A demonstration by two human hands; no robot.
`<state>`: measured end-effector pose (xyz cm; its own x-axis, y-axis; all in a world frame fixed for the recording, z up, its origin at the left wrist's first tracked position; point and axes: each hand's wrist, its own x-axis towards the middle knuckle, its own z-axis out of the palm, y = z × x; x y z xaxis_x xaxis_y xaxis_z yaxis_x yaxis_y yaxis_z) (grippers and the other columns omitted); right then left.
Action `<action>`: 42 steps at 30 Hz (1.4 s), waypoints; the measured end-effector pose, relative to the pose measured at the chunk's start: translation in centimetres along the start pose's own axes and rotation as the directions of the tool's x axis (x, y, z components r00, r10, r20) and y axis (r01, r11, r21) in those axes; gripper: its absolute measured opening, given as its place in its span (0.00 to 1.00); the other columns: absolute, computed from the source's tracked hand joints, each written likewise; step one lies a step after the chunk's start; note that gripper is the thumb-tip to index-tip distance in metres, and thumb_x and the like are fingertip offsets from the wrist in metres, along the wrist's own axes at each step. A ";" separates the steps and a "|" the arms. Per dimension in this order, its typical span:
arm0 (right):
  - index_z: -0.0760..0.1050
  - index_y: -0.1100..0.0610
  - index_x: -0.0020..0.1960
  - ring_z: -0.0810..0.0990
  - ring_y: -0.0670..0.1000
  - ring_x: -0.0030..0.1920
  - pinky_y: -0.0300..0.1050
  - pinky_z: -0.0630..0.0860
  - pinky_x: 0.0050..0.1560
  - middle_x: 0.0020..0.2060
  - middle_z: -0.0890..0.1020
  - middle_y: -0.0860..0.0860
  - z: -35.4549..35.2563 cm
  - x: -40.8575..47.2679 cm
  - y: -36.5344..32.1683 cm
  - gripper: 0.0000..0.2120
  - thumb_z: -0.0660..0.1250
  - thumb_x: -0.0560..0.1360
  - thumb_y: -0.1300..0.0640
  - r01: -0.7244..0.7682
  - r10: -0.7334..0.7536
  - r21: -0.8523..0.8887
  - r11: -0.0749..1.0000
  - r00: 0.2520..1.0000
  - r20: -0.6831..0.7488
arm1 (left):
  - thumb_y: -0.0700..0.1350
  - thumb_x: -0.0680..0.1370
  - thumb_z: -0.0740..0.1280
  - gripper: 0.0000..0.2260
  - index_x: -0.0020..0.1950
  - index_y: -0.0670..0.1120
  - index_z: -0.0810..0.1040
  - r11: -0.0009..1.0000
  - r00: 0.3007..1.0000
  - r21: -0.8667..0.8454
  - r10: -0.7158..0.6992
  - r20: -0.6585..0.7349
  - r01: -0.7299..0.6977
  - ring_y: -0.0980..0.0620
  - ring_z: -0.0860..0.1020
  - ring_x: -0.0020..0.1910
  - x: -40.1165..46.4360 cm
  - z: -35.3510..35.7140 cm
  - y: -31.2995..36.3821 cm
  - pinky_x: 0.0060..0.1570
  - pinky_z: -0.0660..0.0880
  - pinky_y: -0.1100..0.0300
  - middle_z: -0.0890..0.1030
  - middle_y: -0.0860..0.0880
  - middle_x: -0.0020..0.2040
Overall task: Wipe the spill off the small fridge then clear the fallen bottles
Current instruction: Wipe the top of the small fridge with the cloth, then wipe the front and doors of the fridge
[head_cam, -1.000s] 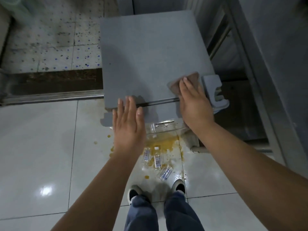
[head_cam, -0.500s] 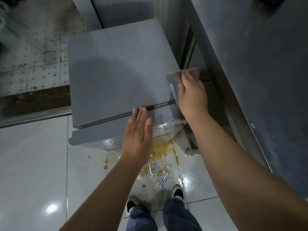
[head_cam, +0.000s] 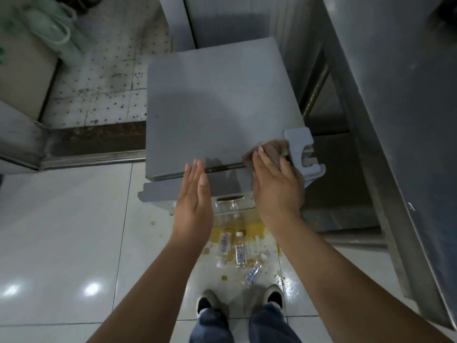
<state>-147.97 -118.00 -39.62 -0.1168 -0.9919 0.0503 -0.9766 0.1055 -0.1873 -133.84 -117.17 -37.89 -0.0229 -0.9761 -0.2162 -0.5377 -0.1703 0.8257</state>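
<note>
Shoes (head_cam: pixel 273 297) were planted on floor (head_cam: pixel 61 231) at edge of yellow spill (head_cam: pixel 257 230). Fallen bottles (head_cam: pixel 241 252) were left lying in puddle, untouched, likely kept for later step. Left hand (head_cam: pixel 194 206) was held flat, fingers straight and together, hovering at small fridge (head_cam: pixel 217 100) front edge, gripping nothing. Right hand (head_cam: pixel 278 184) was laid flat on brown cloth (head_cam: pixel 274 146), fingers straight, pressed at front right corner beside hinge bracket (head_cam: pixel 303 154), evidently for wiping.
</note>
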 end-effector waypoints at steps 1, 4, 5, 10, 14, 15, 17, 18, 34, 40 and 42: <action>0.48 0.57 0.77 0.52 0.51 0.75 0.44 0.51 0.72 0.76 0.49 0.48 0.3 -0.1 -0.8 0.27 0.54 0.81 0.56 0.028 -0.029 0.017 0.999 0.995 0.097 | 0.51 0.82 0.45 0.21 0.74 0.51 0.55 0.999 0.999 0.017 -0.028 -0.040 0.029 0.66 0.49 0.69 0.0 -0.9 -0.6 0.67 0.46 0.68 0.55 0.63 0.69; 0.41 0.58 0.76 0.41 0.48 0.75 0.42 0.37 0.72 0.76 0.43 0.49 1.1 0.3 -3.4 0.25 0.45 0.83 0.56 0.136 -0.137 0.024 0.990 0.985 0.101 | 0.50 0.82 0.44 0.21 0.75 0.49 0.52 0.986 0.987 0.125 -0.094 -0.131 0.111 0.59 0.47 0.74 0.6 -3.2 -2.6 0.69 0.44 0.65 0.53 0.54 0.76; 0.42 0.58 0.76 0.40 0.47 0.75 0.39 0.33 0.69 0.76 0.44 0.49 2.1 0.3 -4.3 0.24 0.46 0.83 0.57 0.137 -0.143 0.064 0.988 0.985 0.095 | 0.49 0.82 0.44 0.21 0.76 0.49 0.52 0.980 0.985 0.165 -0.090 -0.147 0.114 0.57 0.47 0.75 0.9 -3.9 -3.3 0.70 0.44 0.63 0.53 0.53 0.76; 0.78 0.65 0.58 0.78 0.52 0.61 0.42 0.62 0.64 0.59 0.80 0.56 5.1 0.0 -9.4 0.22 0.76 0.64 0.65 0.258 -0.221 0.204 0.944 0.957 -0.187 | 0.45 0.82 0.48 0.20 0.75 0.47 0.54 0.968 0.988 0.249 0.023 -0.155 0.017 0.54 0.48 0.75 1.6 -5.4 -5.5 0.67 0.44 0.66 0.53 0.51 0.76; 0.83 0.62 0.47 0.83 0.52 0.48 0.41 0.67 0.53 0.48 0.85 0.54 4.8 -0.2 -12.9 0.14 0.69 0.63 0.61 0.353 -0.299 0.230 0.907 0.923 -0.241 | 0.45 0.82 0.52 0.19 0.74 0.47 0.59 0.990 0.968 -0.089 -0.130 -0.215 0.113 0.61 0.58 0.70 1.7 -7.1 -6.7 0.64 0.52 0.70 0.61 0.52 0.74; 0.83 0.63 0.47 0.83 0.54 0.48 0.42 0.69 0.54 0.48 0.84 0.55 4.7 -0.2 -13.0 0.13 0.67 0.65 0.60 0.385 -0.332 0.227 0.894 0.912 -0.239 | 0.45 0.82 0.53 0.19 0.73 0.47 0.62 0.975 0.966 -0.173 -0.172 -0.193 0.140 0.63 0.62 0.66 1.7 -7.6 -7.0 0.62 0.56 0.71 0.65 0.52 0.72; 0.82 0.64 0.51 0.82 0.57 0.50 0.46 0.77 0.52 0.51 0.84 0.56 4.6 -0.6 -12.1 0.13 0.69 0.68 0.60 0.401 -0.353 0.233 0.886 0.909 -0.220 | 0.47 0.81 0.55 0.17 0.70 0.47 0.68 0.954 0.969 -0.251 -0.202 -0.141 0.162 0.63 0.66 0.61 1.4 -8.5 -7.6 0.59 0.61 0.69 0.72 0.53 0.65; 0.81 0.63 0.52 0.82 0.58 0.51 0.49 0.79 0.50 0.52 0.83 0.56 4.6 -0.8 -11.3 0.14 0.72 0.68 0.59 0.375 -0.332 0.218 0.901 0.920 -0.210 | 0.48 0.81 0.56 0.16 0.67 0.48 0.71 0.954 0.973 -0.255 -0.194 -0.128 0.156 0.62 0.69 0.60 1.4 -8.8 -7.8 0.58 0.63 0.69 0.75 0.54 0.62; 0.80 0.60 0.56 0.83 0.54 0.49 0.46 0.73 0.52 0.52 0.83 0.52 7.8 0.1 -8.5 0.15 0.60 0.78 0.54 0.419 -0.358 -0.043 0.907 0.713 -0.603 | 0.48 0.73 0.66 0.08 0.37 0.60 0.79 0.840 0.777 -0.292 0.218 -0.590 -0.457 0.62 0.76 0.38 5.4 -5.2 -13.9 0.42 0.73 0.60 0.79 0.63 0.35; 0.81 0.60 0.53 0.82 0.56 0.39 0.43 0.71 0.38 0.50 0.84 0.52 9.5 0.8 -8.1 0.14 0.59 0.78 0.55 0.482 -0.408 -0.146 0.864 0.502 -0.762 | 0.49 0.74 0.61 0.06 0.36 0.55 0.74 0.660 0.557 -0.202 0.386 -0.735 -0.724 0.64 0.74 0.37 7.8 -3.4 -15.7 0.40 0.69 0.68 0.77 0.58 0.36; 0.82 0.58 0.52 0.79 0.56 0.35 0.41 0.67 0.34 0.48 0.84 0.50 9.8 1.0 -8.0 0.13 0.60 0.77 0.54 0.474 -0.406 -0.172 0.864 0.452 -0.794 | 0.51 0.74 0.61 0.05 0.38 0.55 0.73 0.614 0.512 -0.169 0.440 -0.738 -0.771 0.67 0.75 0.40 8.1 -3.1 -16.0 0.42 0.69 0.72 0.77 0.58 0.39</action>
<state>-138.53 -120.58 -47.70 0.2006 -0.4344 0.8781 -0.9299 -0.3666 0.0311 -122.82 -122.77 -51.23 0.3732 -0.6742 0.6373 -0.1699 0.6256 0.7614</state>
